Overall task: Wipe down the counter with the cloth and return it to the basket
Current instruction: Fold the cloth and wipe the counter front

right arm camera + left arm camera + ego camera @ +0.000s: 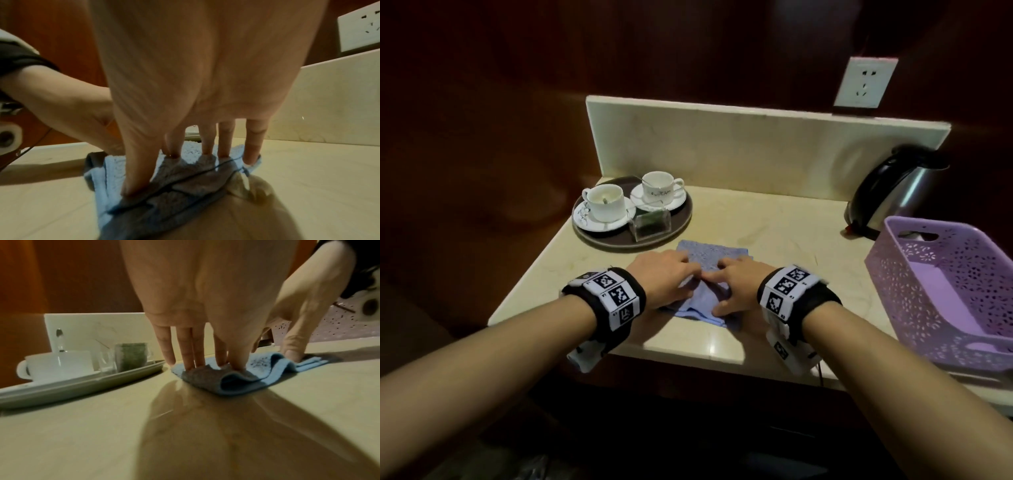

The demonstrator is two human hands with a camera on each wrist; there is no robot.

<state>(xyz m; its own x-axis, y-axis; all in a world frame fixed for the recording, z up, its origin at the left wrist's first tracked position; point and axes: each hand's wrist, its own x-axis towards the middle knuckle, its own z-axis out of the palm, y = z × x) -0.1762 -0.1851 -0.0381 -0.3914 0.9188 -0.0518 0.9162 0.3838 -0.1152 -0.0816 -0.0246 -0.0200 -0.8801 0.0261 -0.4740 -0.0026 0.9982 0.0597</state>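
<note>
Blue terry cloth lies bunched on cream counter, near front edge. Left hand and right hand both on it, fingers straight, pressing down; neither grips. Cloth looks soft, light, floppy; best gathered at folded near edge. Tea tray just beyond left side, kettle and purple basket to right; open room between them.

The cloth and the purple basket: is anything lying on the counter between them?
No. In the head view, only bare counter separates the cloth from the basket.
</note>
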